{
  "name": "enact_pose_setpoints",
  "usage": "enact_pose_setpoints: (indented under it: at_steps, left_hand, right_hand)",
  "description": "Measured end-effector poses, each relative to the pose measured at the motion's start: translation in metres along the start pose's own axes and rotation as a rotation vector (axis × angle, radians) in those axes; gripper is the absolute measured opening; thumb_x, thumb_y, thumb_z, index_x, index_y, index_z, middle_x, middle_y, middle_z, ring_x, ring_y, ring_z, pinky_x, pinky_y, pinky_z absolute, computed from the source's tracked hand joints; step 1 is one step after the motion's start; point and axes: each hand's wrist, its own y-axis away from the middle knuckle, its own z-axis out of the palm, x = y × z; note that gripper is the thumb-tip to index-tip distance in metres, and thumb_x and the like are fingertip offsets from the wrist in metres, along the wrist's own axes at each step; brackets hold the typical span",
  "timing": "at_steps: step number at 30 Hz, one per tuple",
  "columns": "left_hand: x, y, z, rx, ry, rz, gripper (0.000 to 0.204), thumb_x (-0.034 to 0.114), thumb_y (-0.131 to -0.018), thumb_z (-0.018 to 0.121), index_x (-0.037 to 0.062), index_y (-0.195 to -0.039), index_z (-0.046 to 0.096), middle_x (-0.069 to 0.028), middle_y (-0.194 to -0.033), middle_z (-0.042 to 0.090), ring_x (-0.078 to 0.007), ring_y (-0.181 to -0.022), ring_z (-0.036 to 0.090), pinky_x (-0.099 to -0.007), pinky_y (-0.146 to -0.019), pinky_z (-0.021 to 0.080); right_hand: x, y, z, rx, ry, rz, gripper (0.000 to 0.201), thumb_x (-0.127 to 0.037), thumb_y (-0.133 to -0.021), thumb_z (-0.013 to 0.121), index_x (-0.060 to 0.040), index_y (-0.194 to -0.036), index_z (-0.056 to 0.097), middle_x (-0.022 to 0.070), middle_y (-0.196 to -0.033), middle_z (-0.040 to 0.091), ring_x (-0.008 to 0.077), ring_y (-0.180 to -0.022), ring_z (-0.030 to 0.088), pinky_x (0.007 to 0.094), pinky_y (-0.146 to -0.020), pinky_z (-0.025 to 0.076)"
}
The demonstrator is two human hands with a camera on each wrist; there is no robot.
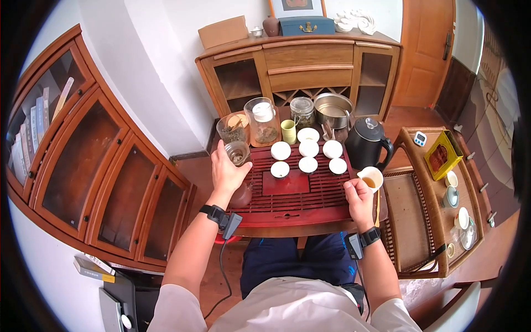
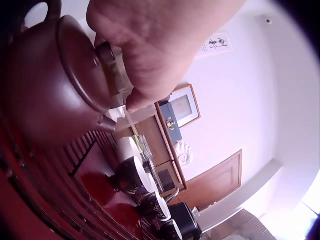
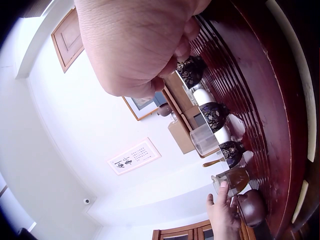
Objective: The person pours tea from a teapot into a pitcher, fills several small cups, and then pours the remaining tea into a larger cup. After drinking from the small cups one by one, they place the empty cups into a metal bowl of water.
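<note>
Head view: we have the left hand [image 1: 228,172] curled round a clear glass vessel [image 1: 238,154] by the left edge of the red slatted tray [image 1: 326,214], thumb on one side, fingers on the other, partly open to fit its width. Right hand [image 1: 360,198] pinches a white pitcher [image 1: 371,177] at the tray's right edge, fingers curled in; amber liquid shows inside. Brown teapot [image 1: 241,196] sits on the tray just beside the left hand, white-lined cups [image 1: 280,169] stand in rows on it, black kettle [image 1: 369,138] near its right rear corner. Yellow tin [image 1: 444,155] on the wicker stand [image 1: 406,213] has a red panel; we can't read its lettering. Left wrist view: teapot is close up, lid on, left hand above and beyond it on the glass vessel; cups show dark patterned outsides. Framed sheet [image 2: 216,44] on the wall has black Chinese-style characters, too blurred for us to read. Right wrist view: right fingers curled, pitcher hidden by the hand; far off, the left hand grips the glass vessel, amber liquid in it, beside the teapot. Pink-edged wall sheet [image 3: 134,156] carries large brushed characters plus small columns, unreadable. No brand legible to us.
</note>
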Motion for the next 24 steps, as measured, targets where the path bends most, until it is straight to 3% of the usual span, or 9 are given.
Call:
enact_pose_setpoints:
  at_steps: [3, 8, 11, 18, 24]
  left_hand:
    - [-0.003, -0.003, -0.005, -0.021, -0.021, -0.002, 0.11, 0.03, -0.075, 0.093, 0.0036, -0.163, 0.031, -0.0248, -0.156, 0.041, -0.0417, -0.139, 0.052, -0.048, -0.116, 0.048]
    - [-0.021, -0.016, -0.006, -0.078, 0.041, 0.216, 0.1, 0.032, -0.075, 0.093, 0.0037, -0.157, 0.042, -0.023, -0.153, 0.045, -0.0408, -0.138, 0.053, -0.0465, -0.116, 0.047]
    - [-0.022, -0.022, -0.012, -0.129, 0.029, 0.241, 0.096, 0.035, -0.077, 0.091, 0.0009, -0.154, 0.047, -0.0257, -0.154, 0.048, -0.0404, -0.141, 0.052, -0.0465, -0.118, 0.045]
    - [-0.021, -0.031, -0.019, -0.197, -0.021, 0.222, 0.096, 0.037, -0.075, 0.092, 0.0016, -0.153, 0.048, -0.0245, -0.145, 0.054, -0.0396, -0.136, 0.056, -0.0457, -0.115, 0.048]
    - [-0.015, -0.039, -0.032, -0.275, -0.05, 0.169, 0.115, 0.037, -0.07, 0.095, 0.0004, -0.161, 0.036, -0.0265, -0.153, 0.049, -0.0409, -0.141, 0.052, -0.0457, -0.119, 0.045]
  right_hand:
    - [0.002, -0.001, -0.001, 0.006, 0.017, -0.021, 0.017, -0.017, -0.105, 0.07, -0.004, -0.093, 0.067, -0.0086, -0.074, 0.055, 0.002, -0.067, 0.046, 0.0226, -0.059, 0.039]
    - [0.004, -0.001, -0.001, 0.007, 0.022, -0.036, 0.017, -0.017, -0.105, 0.07, -0.004, -0.093, 0.067, -0.0085, -0.075, 0.056, 0.0022, -0.067, 0.046, 0.023, -0.059, 0.039]
    - [0.001, 0.0, 0.0, -0.003, 0.011, -0.018, 0.017, -0.017, -0.105, 0.07, -0.0037, -0.093, 0.067, -0.0082, -0.075, 0.056, 0.0025, -0.067, 0.047, 0.0233, -0.059, 0.04]
    - [0.006, -0.001, -0.001, 0.008, 0.035, -0.037, 0.017, -0.016, -0.105, 0.069, -0.0035, -0.093, 0.067, -0.0082, -0.075, 0.056, 0.0024, -0.067, 0.046, 0.023, -0.059, 0.04]
    - [0.003, -0.001, -0.001, 0.007, 0.028, -0.027, 0.017, -0.017, -0.105, 0.07, -0.0035, -0.094, 0.067, -0.0087, -0.075, 0.056, 0.0022, -0.067, 0.046, 0.023, -0.059, 0.039]
